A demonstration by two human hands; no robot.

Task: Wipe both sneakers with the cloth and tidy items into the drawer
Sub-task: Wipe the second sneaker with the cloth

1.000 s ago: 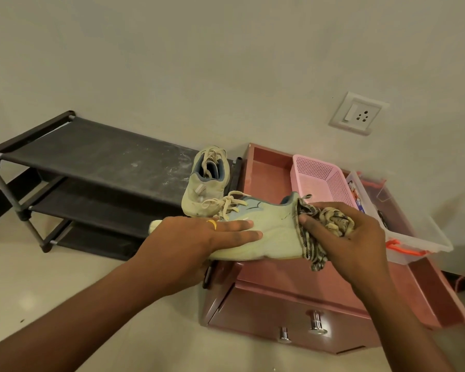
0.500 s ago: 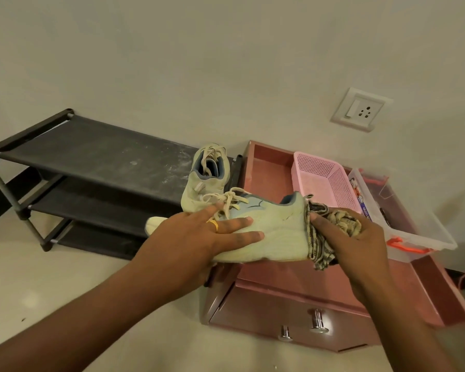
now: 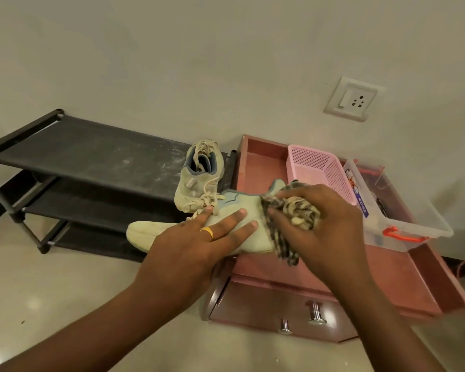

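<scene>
A pale green sneaker [image 3: 145, 233] lies on its side in the air over the left edge of the open reddish drawer [image 3: 263, 167]. My left hand [image 3: 196, 245] holds it, fingers spread along its side and the thumb hidden beneath. My right hand [image 3: 322, 226] grips a bunched patterned cloth [image 3: 297, 210] and presses it against the sneaker's heel end. The second sneaker [image 3: 199, 178] stands on the right end of the black shoe rack's top shelf [image 3: 86, 154].
Inside the drawer sit a pink mesh basket [image 3: 322, 170] and a clear plastic box [image 3: 403, 218] with an orange latch. A closed drawer front with metal knobs [image 3: 316, 314] is below. A wall socket [image 3: 353, 102] is above. Pale floor lies at the left.
My right hand with the cloth has slid left and up over the sneaker's heel. My left hand's fingers have spread wider along the shoe.
</scene>
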